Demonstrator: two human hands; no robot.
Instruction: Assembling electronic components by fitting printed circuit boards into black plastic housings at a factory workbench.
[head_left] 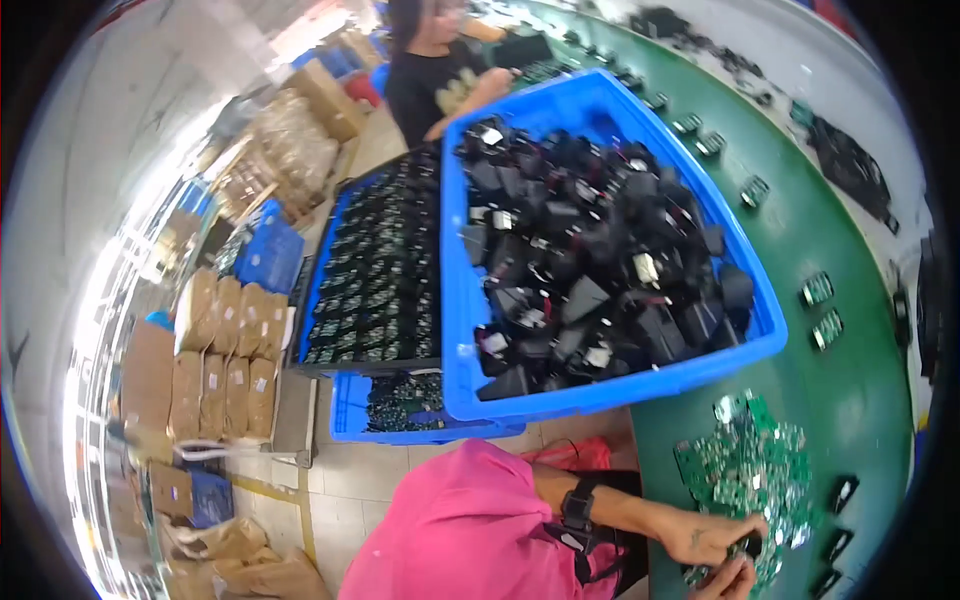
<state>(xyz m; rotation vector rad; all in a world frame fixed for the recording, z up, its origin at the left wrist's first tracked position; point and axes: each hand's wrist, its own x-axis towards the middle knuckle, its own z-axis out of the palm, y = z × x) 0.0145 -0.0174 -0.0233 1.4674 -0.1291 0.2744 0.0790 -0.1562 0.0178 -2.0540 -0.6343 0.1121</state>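
Note:
My left hand [705,538] reaches over the green bench from the left, a black strap [577,505] round its wrist. Its fingers are closed on a small black plastic part [745,545]. Just below, at the lower edge, my right hand [730,578] has its fingertips drawn together close to that part. Whether they grip it or something else is hidden. Both hands are over the near side of a loose heap of green circuit boards [745,460]. Several small black housings [838,545] lie in a row to the right of the heap.
A big blue crate [615,390] full of black housings stands beside the bench. Left of it are a tray of board assemblies [375,260] and a lower blue bin [350,410]. Assemblies [818,288] line the green bench [860,400]. A co-worker [425,80] is beyond the crate.

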